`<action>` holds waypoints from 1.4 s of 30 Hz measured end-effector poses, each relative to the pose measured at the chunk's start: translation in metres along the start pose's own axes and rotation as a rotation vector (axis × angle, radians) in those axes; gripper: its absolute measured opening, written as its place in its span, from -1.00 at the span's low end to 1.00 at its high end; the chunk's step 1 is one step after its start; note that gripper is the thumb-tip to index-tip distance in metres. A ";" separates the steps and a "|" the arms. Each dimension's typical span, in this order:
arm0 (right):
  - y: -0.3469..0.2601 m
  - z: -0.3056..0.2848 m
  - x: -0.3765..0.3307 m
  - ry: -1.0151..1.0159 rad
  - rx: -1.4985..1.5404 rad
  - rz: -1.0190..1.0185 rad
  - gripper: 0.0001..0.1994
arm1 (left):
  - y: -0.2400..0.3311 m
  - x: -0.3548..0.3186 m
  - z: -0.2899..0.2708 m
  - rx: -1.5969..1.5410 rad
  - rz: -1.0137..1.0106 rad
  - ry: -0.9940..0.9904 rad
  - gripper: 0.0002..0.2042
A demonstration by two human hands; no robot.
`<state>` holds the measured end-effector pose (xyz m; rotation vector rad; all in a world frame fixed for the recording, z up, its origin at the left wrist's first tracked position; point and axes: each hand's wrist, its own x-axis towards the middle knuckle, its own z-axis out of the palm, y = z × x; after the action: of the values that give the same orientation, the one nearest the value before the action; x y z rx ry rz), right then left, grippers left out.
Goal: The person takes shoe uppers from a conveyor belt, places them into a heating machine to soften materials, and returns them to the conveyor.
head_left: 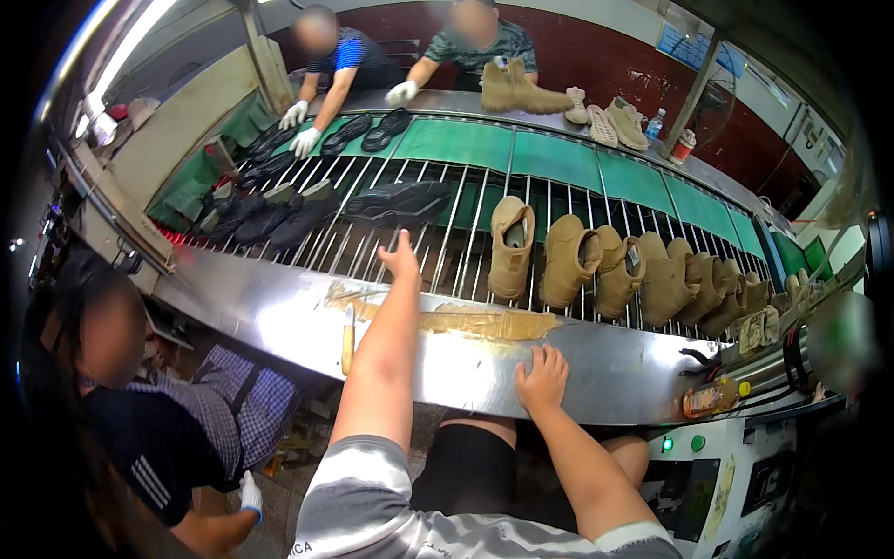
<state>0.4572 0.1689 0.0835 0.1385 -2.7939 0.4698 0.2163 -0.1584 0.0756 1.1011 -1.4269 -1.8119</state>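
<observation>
Steel ledge (279, 321) runs along the near side of a rod conveyor (447, 233) with green panels behind. Far left on the rods: black soles (270, 219), more near a co-worker's white gloves (300, 126). Left hand (402, 259) reaches out over the rods, fingers extended and open, holding nothing, just near a dark shoe (396, 200). Right hand (540, 375) lies flat, fingers spread, on the ledge. Tan boots (568, 261) stand in a row on the rods to the right.

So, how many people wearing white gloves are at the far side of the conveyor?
2: one in a blue shirt at far left, one in a camouflage shirt beside a tan boot. Others may be hidden.
</observation>
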 end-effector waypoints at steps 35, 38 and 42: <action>0.111 -0.048 0.056 -0.074 0.166 -0.074 -0.81 | 0.008 -0.233 0.360 0.701 0.494 -1.165 -0.79; 0.188 -0.057 0.066 0.106 0.053 0.138 -0.85 | -0.044 -0.223 0.436 1.023 0.699 -1.097 -0.62; 0.220 -0.037 0.061 0.203 0.033 0.180 -0.88 | -0.094 -0.267 0.489 0.859 0.190 -0.823 -0.48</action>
<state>0.3781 0.3855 0.0687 -0.1474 -2.6105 0.5407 -0.0719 0.3269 0.0954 0.4818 -2.8493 -1.5758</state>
